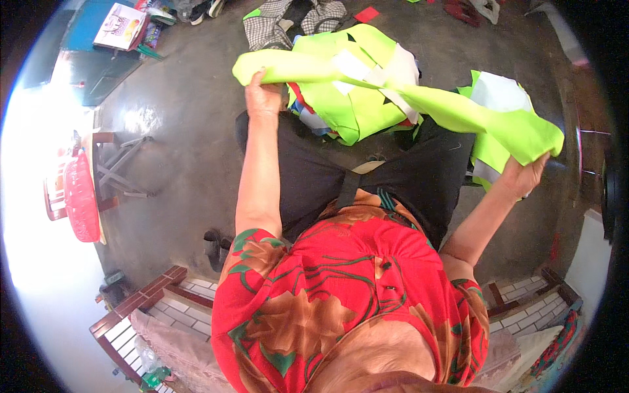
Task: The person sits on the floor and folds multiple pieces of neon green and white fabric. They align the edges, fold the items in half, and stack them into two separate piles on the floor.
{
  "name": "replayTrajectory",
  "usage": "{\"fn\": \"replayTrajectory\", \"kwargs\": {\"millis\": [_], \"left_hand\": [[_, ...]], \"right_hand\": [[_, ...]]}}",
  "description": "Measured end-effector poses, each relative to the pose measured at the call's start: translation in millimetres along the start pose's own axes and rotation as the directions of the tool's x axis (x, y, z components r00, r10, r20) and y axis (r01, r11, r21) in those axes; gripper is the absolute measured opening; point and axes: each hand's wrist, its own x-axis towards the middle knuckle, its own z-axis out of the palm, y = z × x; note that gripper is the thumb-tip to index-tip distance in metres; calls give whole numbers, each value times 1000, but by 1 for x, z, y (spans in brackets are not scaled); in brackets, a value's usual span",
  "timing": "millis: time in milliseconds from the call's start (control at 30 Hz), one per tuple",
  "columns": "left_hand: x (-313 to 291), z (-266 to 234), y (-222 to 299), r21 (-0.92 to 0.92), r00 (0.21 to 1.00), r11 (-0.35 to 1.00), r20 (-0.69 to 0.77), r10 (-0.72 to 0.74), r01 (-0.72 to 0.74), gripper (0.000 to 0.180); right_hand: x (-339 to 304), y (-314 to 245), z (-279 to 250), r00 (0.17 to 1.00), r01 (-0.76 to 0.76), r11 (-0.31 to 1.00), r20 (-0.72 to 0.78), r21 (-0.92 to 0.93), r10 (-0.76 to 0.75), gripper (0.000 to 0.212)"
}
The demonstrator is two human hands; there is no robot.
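Note:
A long lime-yellow strip of fabric [452, 112] stretches across in front of me, twisted in the middle. My left hand [264, 98] is closed on its left end, fingers wrapped behind the cloth. Its right end, lower and nearer, is in my right hand [525, 175], closed on the edge. Beneath the strip, in front of my knees, lies a heap of fabric pieces [350, 121], mostly lime-yellow with some white, red and blue. Beside my right knee, a smaller stack with a pale piece [501, 93] on lime-yellow cloth is partly covered by the strip.
A checked cloth [267, 27] lies on the floor beyond the heap, near a red scrap [367, 14]. To the left stand a folding wooden frame [121, 164] and a red inflated item [81, 196]. I sit on a slatted bench [187, 306]; dark shoes [213, 249] are beside it.

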Motion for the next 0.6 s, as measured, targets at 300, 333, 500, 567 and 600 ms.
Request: {"fn": "replayTrajectory", "kwargs": {"millis": [300, 333, 500, 567, 600], "left_hand": [[-44, -39, -92, 246, 931, 910, -239, -277, 334, 46], [-44, -39, -90, 259, 927, 902, -243, -286, 346, 46], [-45, -31, -79, 227, 984, 958, -44, -171, 177, 44], [-43, -19, -72, 193, 984, 970, 71, -165, 148, 45], [-43, -18, -68, 175, 980, 976, 125, -155, 131, 45]], "right_hand": [[-25, -49, 9, 713, 94, 541, -323, -836, -623, 29], [-28, -58, -3, 737, 118, 542, -292, -832, -610, 28], [-24, -81, -32, 711, 189, 459, -201, -868, -674, 26], [-21, -89, -27, 640, 215, 461, -232, -861, -732, 25], [-19, -95, -26, 607, 226, 465, -249, -856, -755, 24]]}}
